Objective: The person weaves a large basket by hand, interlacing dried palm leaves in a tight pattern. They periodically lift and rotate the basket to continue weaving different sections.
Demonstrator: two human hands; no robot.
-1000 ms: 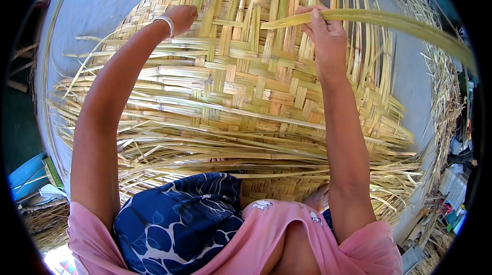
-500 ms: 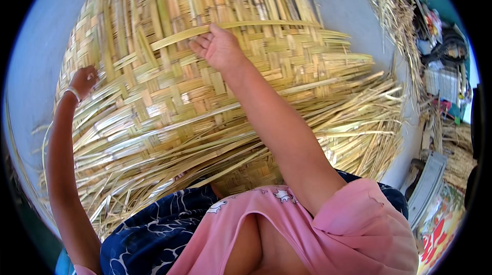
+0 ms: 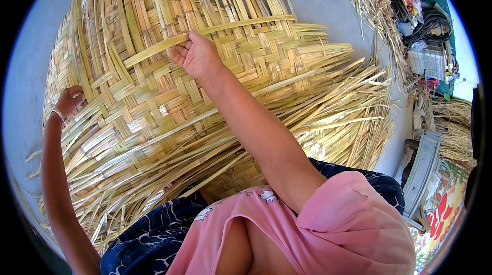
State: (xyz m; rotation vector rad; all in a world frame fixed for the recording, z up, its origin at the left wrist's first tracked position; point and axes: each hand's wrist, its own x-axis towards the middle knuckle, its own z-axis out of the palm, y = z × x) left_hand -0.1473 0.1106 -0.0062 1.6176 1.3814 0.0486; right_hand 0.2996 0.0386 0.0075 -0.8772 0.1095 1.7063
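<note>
Head view: pinching green strip (image 3: 233, 24) in right grip (image 3: 197, 57), eleven o'clock — curling left grip (image 3: 70, 101) (cannot tell whether empty) by mat (image 3: 171, 93), nine o'clock.

Right hand (image 3: 197, 59) has a flat yellow-green strip (image 3: 154, 48) pinched, lying across a woven mat (image 3: 154, 98). Just beyond that grip, loose uprights (image 3: 136, 8) fan out. Off to its left and a bit nearer, the left hand (image 3: 70, 102) is curled by the mat's edge, can't tell if it's got anything. Black coiled cable (image 3: 428, 28) sits well right.
</note>
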